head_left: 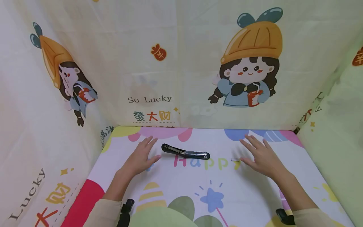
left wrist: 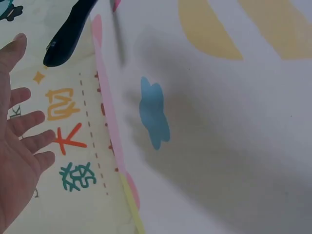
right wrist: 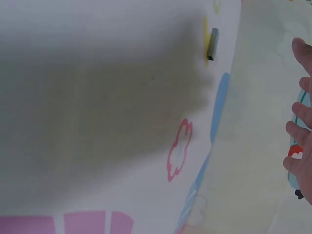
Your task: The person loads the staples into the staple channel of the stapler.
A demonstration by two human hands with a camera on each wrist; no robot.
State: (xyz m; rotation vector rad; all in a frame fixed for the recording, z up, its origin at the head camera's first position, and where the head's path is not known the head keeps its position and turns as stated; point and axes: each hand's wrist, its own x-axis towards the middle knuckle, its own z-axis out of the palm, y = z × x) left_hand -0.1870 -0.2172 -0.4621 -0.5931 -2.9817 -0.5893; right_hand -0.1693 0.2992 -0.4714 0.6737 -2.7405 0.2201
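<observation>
From where I stand, the black stapler [head_left: 195, 154] lies unfolded on the bench [head_left: 244, 195], between the two hands and nearer the left. A small metal strip [head_left: 235, 159], probably staples, lies beyond its right end, near the right thumb.

Handling: steady one half of the stapler before moving the other, and keep fingertips clear of the hinge. The strip looks light and apt to snap; pinch it by its long sides, with little pressure.

Grip condition: the left grip [head_left: 141, 158] is spread, thumb apart from the fingers, holding nothing; its thumb stops short of the stapler. The right grip [head_left: 262, 158] is likewise spread and unloaded; the right wrist view shows it apart from the strip.
</observation>
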